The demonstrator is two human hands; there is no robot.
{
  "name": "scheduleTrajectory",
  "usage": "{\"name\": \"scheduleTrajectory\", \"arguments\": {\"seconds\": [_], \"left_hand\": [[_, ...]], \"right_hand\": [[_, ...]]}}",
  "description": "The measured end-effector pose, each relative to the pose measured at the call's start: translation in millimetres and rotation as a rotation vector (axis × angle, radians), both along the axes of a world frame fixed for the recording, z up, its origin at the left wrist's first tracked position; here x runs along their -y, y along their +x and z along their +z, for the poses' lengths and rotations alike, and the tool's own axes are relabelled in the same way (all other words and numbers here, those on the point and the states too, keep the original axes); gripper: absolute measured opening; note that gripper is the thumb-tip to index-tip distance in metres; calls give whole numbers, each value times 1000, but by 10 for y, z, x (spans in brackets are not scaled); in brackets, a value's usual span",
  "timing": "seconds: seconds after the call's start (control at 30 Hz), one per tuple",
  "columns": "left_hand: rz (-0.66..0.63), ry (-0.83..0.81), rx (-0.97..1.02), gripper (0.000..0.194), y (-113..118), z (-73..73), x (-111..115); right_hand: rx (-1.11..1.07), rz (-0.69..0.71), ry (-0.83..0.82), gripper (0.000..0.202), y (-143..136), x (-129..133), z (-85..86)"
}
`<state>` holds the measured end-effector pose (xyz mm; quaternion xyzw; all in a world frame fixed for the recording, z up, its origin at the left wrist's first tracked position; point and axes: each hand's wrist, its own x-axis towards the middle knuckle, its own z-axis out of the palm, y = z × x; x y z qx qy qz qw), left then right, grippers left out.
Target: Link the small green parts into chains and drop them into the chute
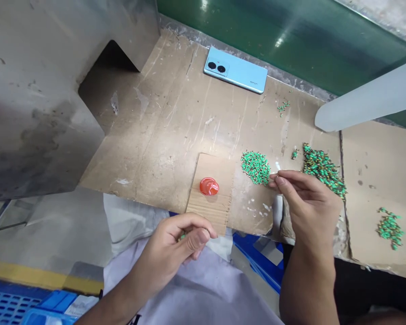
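nearest the camera, the left hand (177, 246) sits low over the lap, its fingers curled in and the thumb pressed against the forefinger, pinched together on a small green piece (182, 235) that only just shows at the fingertips; held that way the piece is steadied close to the body, clear of the work surface. below the hands lie a pale cloth (189, 289) across the lap and blue crates (260, 259) under the table edge.

a little farther out, the right hand (307, 203) reaches over the edge of the cardboard sheet (176, 135), thumb and forefinger closed on a thin white stick (278, 168) whose tip points at the near pile of green pieces (256, 167); the fine grip suits work on such tiny parts. just left of that pile a small cardboard strip (211, 194) carries a blob of red paste (209, 186), within easy reach of both hands, the strip likely sparing the main sheet from mess.

beyond the right hand, a darker mixed pile (323, 169) lies apart from the bright green one, and a third small heap (389, 228) rests on a separate cardboard piece at the right, so the heaps look sorted by kind. a few stray pieces (283, 106) lie farther back.

farthest, a light blue phone (236, 71) lies face down by the green wall, out of the way. a white tube (368, 97) juts in from the right, and a grey metal housing (37, 90) fills the left.
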<state>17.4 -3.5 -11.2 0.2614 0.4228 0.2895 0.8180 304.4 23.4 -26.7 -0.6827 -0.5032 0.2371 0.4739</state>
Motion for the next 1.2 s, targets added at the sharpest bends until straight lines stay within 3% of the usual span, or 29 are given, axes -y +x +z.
{"name": "scheduleTrajectory", "arguments": {"seconds": [0.13,0.3,0.47,0.57,0.7,0.83,0.97,1.2], "left_hand": [[-5,16,-12,46,61,25,-7],[-59,-28,47,41,144,90,-27],[-46,-21,19,38,137,94,-23],[-49,-35,-1,35,116,59,-6],[-37,-23,-31,29,101,23,3],[-19,0,-77,30,103,57,-17],[-6,26,-96,35,112,114,-33],[-19,53,-61,29,98,93,-8]], "right_hand": [[-16,163,50,22,-260,200,142],[37,686,194,61,-538,339,206],[97,804,249,75,-577,331,123],[163,846,338,73,-564,336,62],[209,827,325,73,-614,342,43],[-4,761,224,56,-716,345,97],[-340,685,-28,25,-778,367,154],[-422,651,-87,22,-815,365,143]]}}
